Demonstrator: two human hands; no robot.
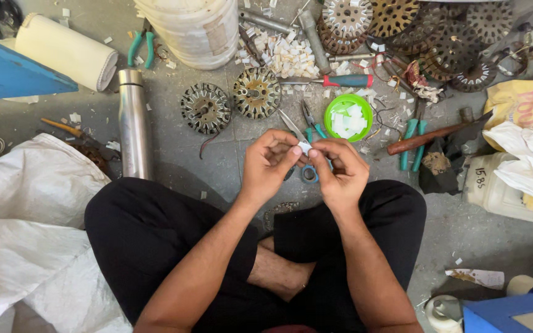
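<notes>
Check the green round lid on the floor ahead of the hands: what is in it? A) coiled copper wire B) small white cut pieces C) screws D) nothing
B: the green lid holds a small heap of flat white pieces, like the white scraps scattered farther up the floor; no screws or wire show inside it.
</notes>
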